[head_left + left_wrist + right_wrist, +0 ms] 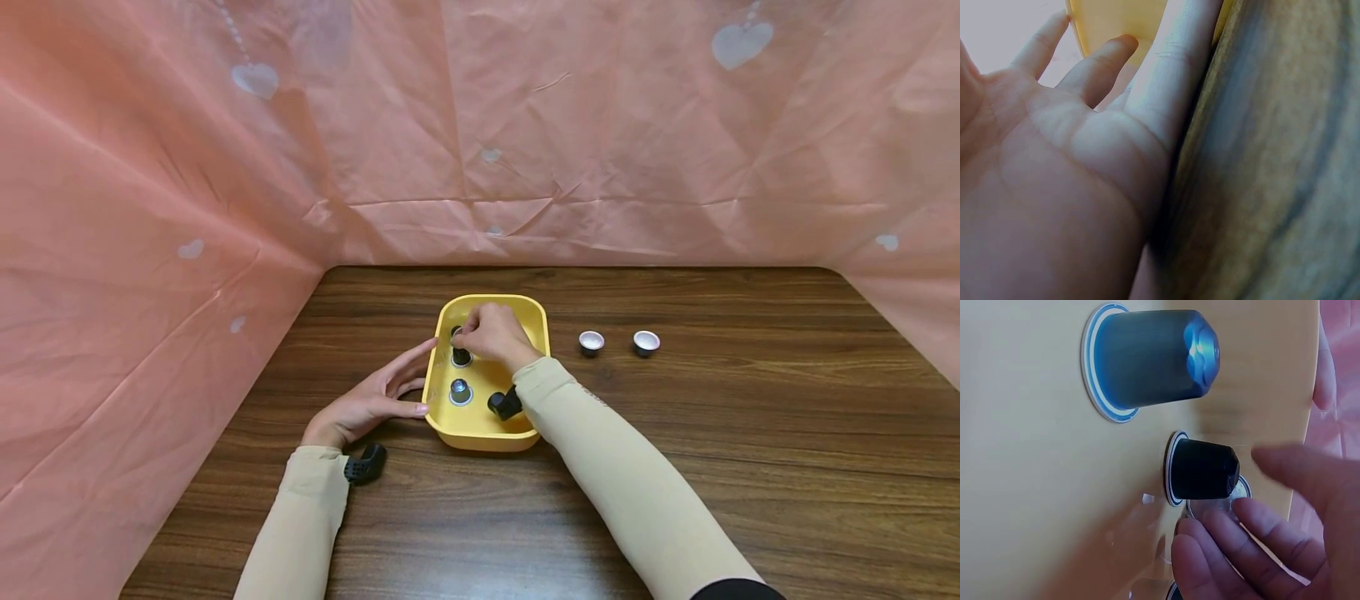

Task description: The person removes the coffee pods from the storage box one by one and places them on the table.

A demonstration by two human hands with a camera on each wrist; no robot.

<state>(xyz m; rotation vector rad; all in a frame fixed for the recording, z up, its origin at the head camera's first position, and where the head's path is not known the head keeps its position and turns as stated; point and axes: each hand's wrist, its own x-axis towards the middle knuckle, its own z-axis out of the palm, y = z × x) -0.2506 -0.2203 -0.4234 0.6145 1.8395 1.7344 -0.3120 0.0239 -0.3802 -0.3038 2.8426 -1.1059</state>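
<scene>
A yellow bin [489, 442] stands on the table with several coffee capsules inside. My right hand [495, 335] reaches into its far left part, over a black capsule [1205, 469] that stands on its lid. In the right wrist view the thumb is apart from the fingers [1263, 547], whose tips lie beside that capsule. A silver rim [1242, 487] shows behind it, partly hidden by the fingers. Nearer me in the bin stands a blue-grey capsule [461, 392]. My left hand [367, 404] is spread at the bin's left side, thumb and index fingertips at the wall.
Right of the bin, two capsules, a nearer one [591, 342] and a farther one [646, 342], stand lid up on the wooden table [750, 433]. Pink cloth [600, 125] with pale hearts hangs behind and at the sides. A black camera [366, 463] sits on the left wrist.
</scene>
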